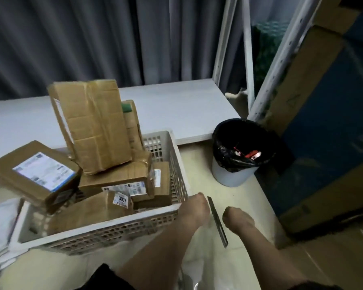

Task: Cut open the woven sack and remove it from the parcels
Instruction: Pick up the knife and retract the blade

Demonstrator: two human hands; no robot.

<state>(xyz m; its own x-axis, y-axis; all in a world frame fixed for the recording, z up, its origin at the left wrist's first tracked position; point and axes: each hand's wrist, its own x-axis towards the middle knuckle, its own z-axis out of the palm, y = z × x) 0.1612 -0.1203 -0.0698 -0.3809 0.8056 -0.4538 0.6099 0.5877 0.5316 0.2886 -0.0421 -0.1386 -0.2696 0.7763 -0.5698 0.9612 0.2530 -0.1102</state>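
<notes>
Our left hand (194, 208) rests curled at the near right corner of the white perforated plastic basket (177, 162); whether it grips the rim, we cannot tell. Our right hand (237, 219) is clenched beside the slim grey utility knife (217, 221) lying on the floor. Brown cardboard parcels (96, 124) fill the basket

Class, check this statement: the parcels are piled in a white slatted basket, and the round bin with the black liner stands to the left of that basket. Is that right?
Not quite. In the head view the parcels are indeed piled in the white slatted basket, but the round bin with the black liner stands to the right of the basket, not the left.
</notes>
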